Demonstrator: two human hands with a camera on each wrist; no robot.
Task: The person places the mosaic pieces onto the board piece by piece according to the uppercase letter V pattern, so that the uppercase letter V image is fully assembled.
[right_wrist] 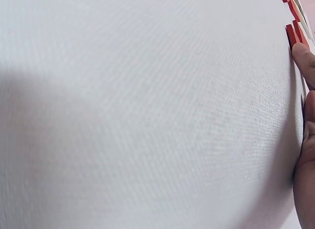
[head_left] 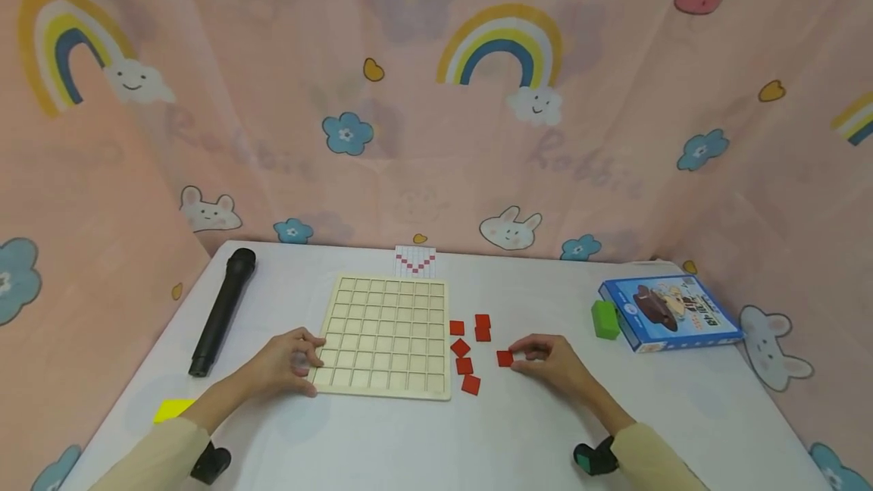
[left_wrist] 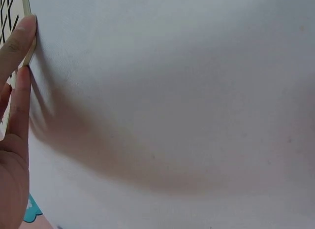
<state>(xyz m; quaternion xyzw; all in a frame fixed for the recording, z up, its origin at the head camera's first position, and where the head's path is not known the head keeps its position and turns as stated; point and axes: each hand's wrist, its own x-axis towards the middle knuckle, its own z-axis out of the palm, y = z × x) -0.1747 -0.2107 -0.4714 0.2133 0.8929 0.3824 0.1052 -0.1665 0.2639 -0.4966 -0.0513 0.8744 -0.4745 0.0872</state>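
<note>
A pale wooden grid board lies flat at the middle of the table. At its lower left corner my left hand holds the edge, with fingers on the left side and thumb by the corner; the left wrist view shows fingertips on the board's rim. To the right of the board, my right hand pinches a red square tile between thumb and fingers, low over the table. Several more red tiles lie loose between that hand and the board. In the right wrist view, the fingers are partly cut off.
Behind the board stands a small pattern card with a red V. A black microphone-like stick lies at left, a yellow block by the left forearm. At right are a green block and a blue box.
</note>
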